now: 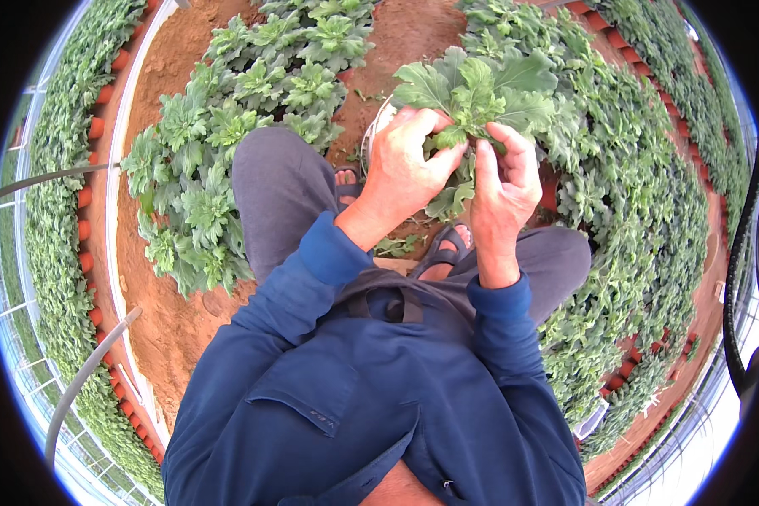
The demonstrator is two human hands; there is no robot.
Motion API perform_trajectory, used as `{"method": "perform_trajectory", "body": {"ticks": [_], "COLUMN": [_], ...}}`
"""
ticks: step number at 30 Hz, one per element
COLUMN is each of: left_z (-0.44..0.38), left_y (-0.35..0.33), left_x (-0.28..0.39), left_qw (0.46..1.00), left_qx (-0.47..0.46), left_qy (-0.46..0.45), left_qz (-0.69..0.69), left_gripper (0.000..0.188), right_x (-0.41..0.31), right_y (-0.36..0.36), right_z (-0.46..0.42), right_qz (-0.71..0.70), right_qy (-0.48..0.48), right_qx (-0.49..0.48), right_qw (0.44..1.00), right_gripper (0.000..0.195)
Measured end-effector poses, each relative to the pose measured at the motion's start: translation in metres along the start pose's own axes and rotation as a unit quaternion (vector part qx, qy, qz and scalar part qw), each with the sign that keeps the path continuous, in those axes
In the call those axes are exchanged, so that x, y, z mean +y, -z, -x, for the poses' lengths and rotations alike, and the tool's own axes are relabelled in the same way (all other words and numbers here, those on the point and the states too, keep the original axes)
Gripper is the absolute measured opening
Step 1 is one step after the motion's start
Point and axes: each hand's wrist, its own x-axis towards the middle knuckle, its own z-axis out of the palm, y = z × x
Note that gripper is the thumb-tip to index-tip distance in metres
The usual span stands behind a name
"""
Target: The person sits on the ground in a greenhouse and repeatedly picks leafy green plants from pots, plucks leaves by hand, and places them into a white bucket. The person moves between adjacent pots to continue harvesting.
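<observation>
A leafy plant [474, 95] with lobed green leaves, like a chrysanthemum, is between my two hands, just above my knees. My left hand [401, 164] reaches in from the left, its thumb and fingers pinching at the small leaves by the center of the plant. Close beside it, my right hand [506, 186] has its thumb and fingertips around a leaf at the lower side. The foliage and my fingers hide the stem, and the plant's base cannot be seen. Partly behind my left hand is the rim of a white container [371, 129].
Dense rows of similar potted plants [193, 158] stand left and right [639, 209] of me. Loose leaves [397, 245] lie on soil between my sandaled feet [446, 246]. Orange-red pots [85, 228] line a white edging strip [115, 190]; a grey hose [88, 373] arches at left.
</observation>
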Motion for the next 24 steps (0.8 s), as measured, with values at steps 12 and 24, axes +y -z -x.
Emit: {"method": "perform_trajectory", "body": {"ticks": [12,24], "left_z": [-0.017,-0.018], "left_y": [0.010,0.008], "left_x": [0.001,-0.003], "left_qw": [0.958,0.938], "left_qx": [-0.066,-0.077], "left_qy": [0.181,0.218], "left_qz": [0.211,0.257], "left_gripper": [0.016,0.018], "right_x": [0.017,0.008], "right_y": [0.004,0.011], "right_z": [0.001,-0.004], "right_qz": [0.041,0.169], "right_qy": [0.090,0.197], "right_qx": [-0.038,-0.065], "right_qw": [0.994,0.963], "right_gripper": [0.023,0.029]}}
